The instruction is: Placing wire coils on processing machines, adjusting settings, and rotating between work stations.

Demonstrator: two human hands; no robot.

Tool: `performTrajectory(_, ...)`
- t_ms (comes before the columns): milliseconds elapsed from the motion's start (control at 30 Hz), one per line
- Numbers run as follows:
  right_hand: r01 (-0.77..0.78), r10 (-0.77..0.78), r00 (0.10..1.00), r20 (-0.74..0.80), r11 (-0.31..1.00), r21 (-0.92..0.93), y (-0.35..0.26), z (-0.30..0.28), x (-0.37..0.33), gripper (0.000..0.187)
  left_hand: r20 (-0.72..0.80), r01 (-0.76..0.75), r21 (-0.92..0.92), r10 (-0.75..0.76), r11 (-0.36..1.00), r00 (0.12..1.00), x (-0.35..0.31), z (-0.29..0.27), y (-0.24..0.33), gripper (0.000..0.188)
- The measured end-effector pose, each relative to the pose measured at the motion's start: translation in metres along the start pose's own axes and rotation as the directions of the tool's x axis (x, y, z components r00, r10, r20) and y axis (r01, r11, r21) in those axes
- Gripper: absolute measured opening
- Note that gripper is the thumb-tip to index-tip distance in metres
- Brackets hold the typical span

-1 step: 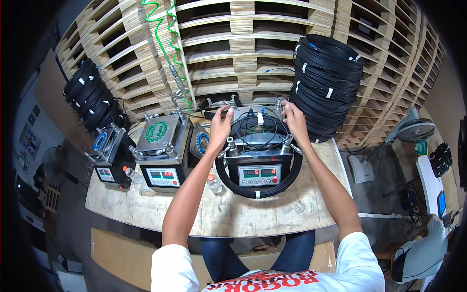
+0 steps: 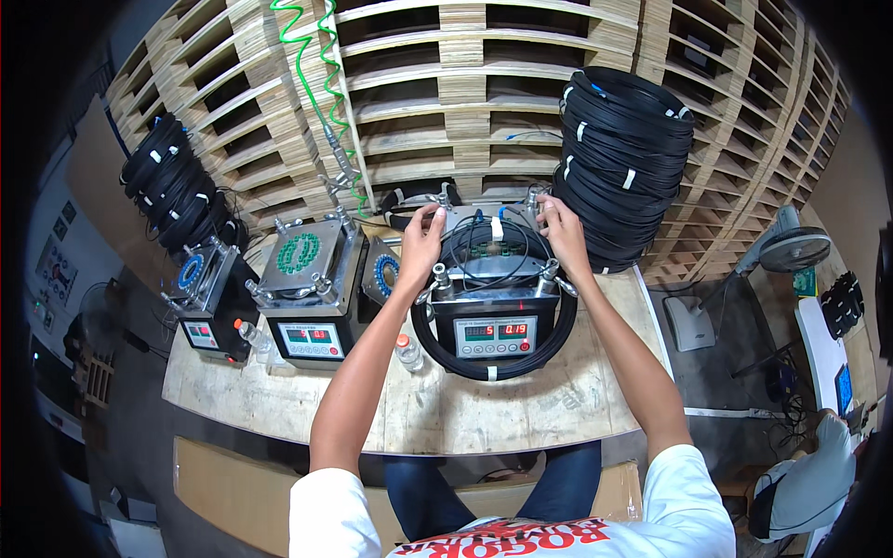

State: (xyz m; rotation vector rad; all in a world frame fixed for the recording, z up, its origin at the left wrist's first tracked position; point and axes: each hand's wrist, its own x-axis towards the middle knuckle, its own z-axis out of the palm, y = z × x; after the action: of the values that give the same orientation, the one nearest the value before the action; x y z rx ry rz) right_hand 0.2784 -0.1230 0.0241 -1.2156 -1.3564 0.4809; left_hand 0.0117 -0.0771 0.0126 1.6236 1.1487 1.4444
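Both my hands are at the back corners of a polishing machine with a metal top and a lit control panel. My left hand, fingers bent and thumb apart, is beside the rear left clamp post. Near the rear right clamp post, my right hand has its fingers curved and spread from the thumb. Whether the fingertips press on the posts is hard to see. A coil of black cable, tied with white bands, hangs around the machine, its thin ends looping over the top.
Two similar machines stand to the left, with small bottles between them. A tall stack of black cable coils rises at back right, another at far left. Wooden pallets line the back. A person sits at right.
The red digits on the panel of the machine in front of me have changed. My hands and the cable coil stay in place.
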Motion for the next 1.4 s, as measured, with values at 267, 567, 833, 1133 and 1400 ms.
performTrajectory(267, -0.087, 0.085, 0.996, 0.023, 0.992, 0.094, 0.005, 0.001, -0.004, 0.042, 0.079, 0.100, -0.013, -0.099, 0.995, 0.992, -0.001, -0.003, 0.004, 0.045)
performTrajectory(567, -0.021, 0.021, 1.000, 0.007, 1.000, 0.006, -0.004, 0.000, -0.003, 0.044, 0.015, 0.047, -0.028, -0.047, 0.998, 0.999, -0.002, -0.002, 0.001, 0.048)
performTrajectory(833, -0.025, 0.025, 1.000, 0.002, 0.998, 0.050, 0.001, 0.003, -0.003, 0.034, 0.096, 0.056, -0.024, -0.053, 0.998, 0.994, 0.000, -0.003, 0.001, 0.045)
performTrajectory(1133, -0.031, 0.030, 0.999, 0.029, 0.999, 0.022, 0.004, -0.002, 0.000, 0.036, 0.098, 0.039, -0.039, -0.035, 0.998, 0.995, -0.001, 0.000, 0.007, 0.043)
performTrajectory(1400, 0.041, -0.041, 0.999, 0.001, 0.999, 0.025, 0.002, 0.001, -0.002, 0.032, 0.097, 0.038, -0.051, -0.033, 0.998, 0.995, -0.002, -0.001, 0.003, 0.042)
